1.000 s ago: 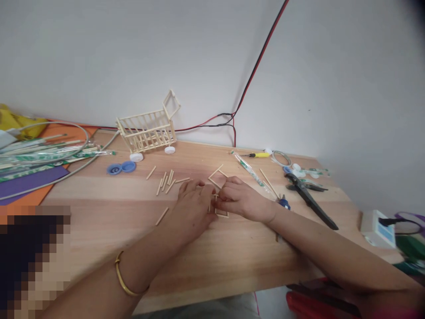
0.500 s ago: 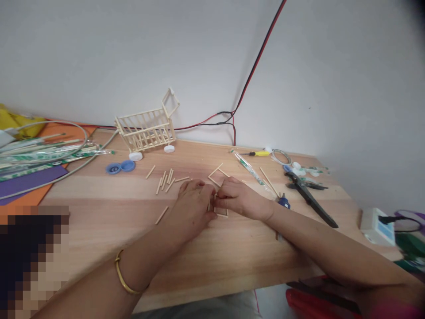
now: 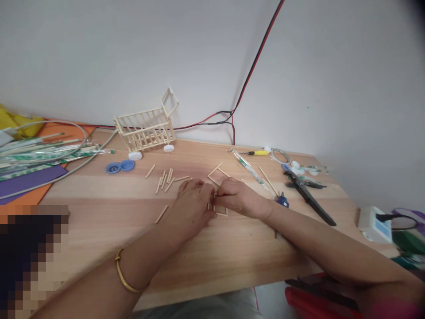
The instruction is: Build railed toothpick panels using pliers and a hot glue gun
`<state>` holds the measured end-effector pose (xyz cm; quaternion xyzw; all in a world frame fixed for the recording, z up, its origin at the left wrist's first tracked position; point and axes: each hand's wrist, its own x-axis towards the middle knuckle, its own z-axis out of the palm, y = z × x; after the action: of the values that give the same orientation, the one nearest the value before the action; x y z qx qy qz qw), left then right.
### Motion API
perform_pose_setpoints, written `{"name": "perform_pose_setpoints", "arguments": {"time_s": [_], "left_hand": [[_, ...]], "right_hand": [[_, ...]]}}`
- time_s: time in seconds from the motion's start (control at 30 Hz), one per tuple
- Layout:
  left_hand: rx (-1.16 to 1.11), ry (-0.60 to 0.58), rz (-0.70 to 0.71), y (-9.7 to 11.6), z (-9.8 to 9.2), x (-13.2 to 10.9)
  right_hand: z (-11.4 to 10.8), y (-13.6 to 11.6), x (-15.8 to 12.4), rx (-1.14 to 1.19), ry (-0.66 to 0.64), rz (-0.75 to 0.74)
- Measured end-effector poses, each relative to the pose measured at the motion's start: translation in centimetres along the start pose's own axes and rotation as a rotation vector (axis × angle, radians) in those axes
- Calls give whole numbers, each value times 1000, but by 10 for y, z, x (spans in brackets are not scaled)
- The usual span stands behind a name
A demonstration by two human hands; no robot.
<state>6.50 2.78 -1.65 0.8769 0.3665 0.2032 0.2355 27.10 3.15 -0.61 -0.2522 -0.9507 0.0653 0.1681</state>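
My left hand [image 3: 194,204] rests on the wooden table with its fingers curled around a short wooden stick, partly hidden between thumb and forefinger. Close against it, my right hand [image 3: 244,197] pinches the left side of a small rectangular stick frame [image 3: 227,210]; the exact contact is hidden by the fingers. Just beyond my right hand lies another open frame of thin sticks [image 3: 214,178]. Several loose short sticks [image 3: 164,180] are scattered left of my hands. Under my right forearm, a blue glue gun [image 3: 283,201] is partly covered.
A cart built of sticks [image 3: 146,128] with white cap wheels stands by the wall. Blue bottle caps [image 3: 127,165] lie before it. Wrapped chopsticks [image 3: 33,153] pile up at left. Black-handled cutters [image 3: 310,197], a yellow screwdriver [image 3: 259,153] and a power strip [image 3: 375,225] are at right.
Both hands stay almost where they were, around the small stick frame. The whole view has shifted very slightly.
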Motion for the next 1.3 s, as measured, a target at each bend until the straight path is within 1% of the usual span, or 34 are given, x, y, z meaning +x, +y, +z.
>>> {"name": "perform_pose_setpoints", "arguments": {"time_s": [0.07, 0.27, 0.37, 0.47, 0.57, 0.6, 0.67, 0.73, 0.77, 0.83, 0.87, 0.9, 0.93, 0.97, 1.0, 1.03, 1.07, 1.13, 1.2, 1.23, 1.3], "left_hand": [[2, -1, 5, 0, 0, 0], [13, -16, -2, 2, -2, 1], [19, -9, 3, 1, -2, 0], [-9, 32, 7, 1, -4, 0], [-102, 83, 5, 7, -11, -1], [-151, 78, -2, 12, -14, -1], [-271, 10, -6, 22, -20, -3], [-386, -101, 8, 32, -25, -7], [-423, -138, 13, 37, -26, -9], [-439, -179, 6, 44, -26, -13], [-423, -176, 6, 46, -26, -15], [-402, -161, 17, 47, -26, -16], [-382, -134, 38, 48, -25, -17], [-369, -102, 63, 48, -25, -17], [-367, -68, 82, 47, -25, -17], [-374, -35, 83, 46, -25, -17], [-397, 10, 64, 45, -26, -16], [-495, 142, -18, 41, -28, -13], [-650, 297, -92, 35, -30, -10], [-722, 352, -110, 32, -31, -9], [-812, 411, -135, 26, -32, -6]], "right_hand": [[1, 0, -1, -4, 10, 15], [-1, -4, -1, -36, -42, 137], [-10, -6, 0, -85, -16, 89], [-24, -9, 1, -152, -4, 28], [-38, -21, -1, -168, -17, 63], [-41, -27, -1, -155, -14, 74], [-43, -45, -3, -123, 25, 121], [-43, -64, -6, -99, 76, 196], [-43, -72, -9, -91, 99, 231], [-44, -83, -19, -73, 116, 259], [-47, -84, -27, -68, 115, 267], [-51, -82, -37, -77, 112, 305], [-58, -78, -51, -108, 108, 396], [-65, -71, -67, -158, 109, 527], [-73, -63, -85, -242, 114, 744], [-82, -53, -104, -331, 98, 1005], [-89, -44, -124, -372, 98, 1133], [-99, -28, -161, -404, 87, 1280], [-99, -16, -188, -388, 52, 1400], [-96, -12, -198, -367, 35, 1431], [-87, -7, -207, -332, 29, 1463]]}}
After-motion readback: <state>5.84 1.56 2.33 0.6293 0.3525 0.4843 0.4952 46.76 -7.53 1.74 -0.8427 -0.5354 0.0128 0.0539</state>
